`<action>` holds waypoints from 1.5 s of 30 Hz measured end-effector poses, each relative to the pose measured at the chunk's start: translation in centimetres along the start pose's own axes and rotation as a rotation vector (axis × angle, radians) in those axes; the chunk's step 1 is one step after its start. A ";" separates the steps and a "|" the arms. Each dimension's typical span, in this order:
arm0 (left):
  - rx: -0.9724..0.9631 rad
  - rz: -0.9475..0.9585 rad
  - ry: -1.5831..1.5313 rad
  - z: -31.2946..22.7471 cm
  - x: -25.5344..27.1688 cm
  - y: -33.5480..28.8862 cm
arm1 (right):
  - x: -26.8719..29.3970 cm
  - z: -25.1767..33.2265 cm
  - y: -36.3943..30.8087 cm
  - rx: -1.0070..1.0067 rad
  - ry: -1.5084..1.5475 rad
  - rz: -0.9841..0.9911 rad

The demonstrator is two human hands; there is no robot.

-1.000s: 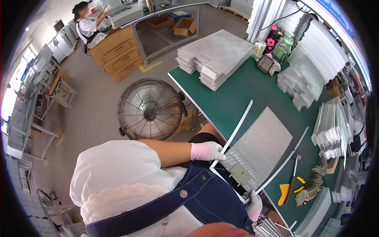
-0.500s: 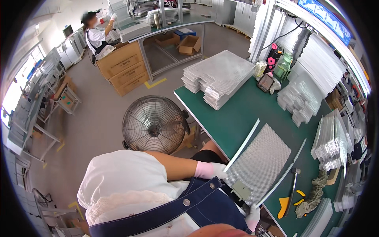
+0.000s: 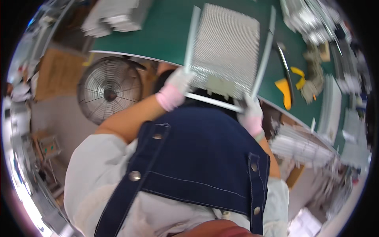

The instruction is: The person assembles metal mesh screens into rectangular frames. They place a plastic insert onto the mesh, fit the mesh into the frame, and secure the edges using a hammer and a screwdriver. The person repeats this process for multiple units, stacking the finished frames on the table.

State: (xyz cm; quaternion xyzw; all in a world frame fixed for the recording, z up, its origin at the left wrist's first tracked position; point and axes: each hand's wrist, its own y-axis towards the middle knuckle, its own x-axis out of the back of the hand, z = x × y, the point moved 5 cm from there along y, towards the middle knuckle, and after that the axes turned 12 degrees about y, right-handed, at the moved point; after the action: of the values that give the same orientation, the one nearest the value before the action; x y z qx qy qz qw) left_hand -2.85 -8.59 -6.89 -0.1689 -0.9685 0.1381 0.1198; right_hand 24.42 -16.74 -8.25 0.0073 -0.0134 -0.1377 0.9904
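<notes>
Mesh panel (image 3: 227, 43), straighter in view (silvery)

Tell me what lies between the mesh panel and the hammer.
In the head view, the right white rail lies between the mesh panel and the hammer, with bare green tabletop between rail and hammer.

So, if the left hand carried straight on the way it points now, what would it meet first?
First the white side strip, which the left hand appears to be gripping; just past it, probably the silver mesh panel, though blur leaves depth unclear.
</notes>
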 end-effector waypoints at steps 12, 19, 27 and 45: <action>0.245 0.053 -0.387 -0.8 -1.3 0.9 | -2.2 1.2 -0.2 -0.570 0.926 -0.327; 0.134 0.131 -0.349 -0.4 -1.2 1.5 | 0.3 -1.8 0.1 -0.248 0.249 -0.039; -0.036 0.138 -0.286 -1.4 -0.5 -0.7 | 0.2 -2.5 0.0 -0.423 0.684 -0.053; 0.159 0.514 -0.653 0.2 -1.5 1.2 | -2.0 1.8 -1.1 -0.874 0.820 0.156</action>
State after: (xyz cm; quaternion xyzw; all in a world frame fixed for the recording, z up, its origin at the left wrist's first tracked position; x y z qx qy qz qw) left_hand -1.13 -8.08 -7.73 -0.3424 -0.8684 0.2838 -0.2191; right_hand 22.18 -17.30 -6.51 -0.3487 0.4267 -0.0434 0.8333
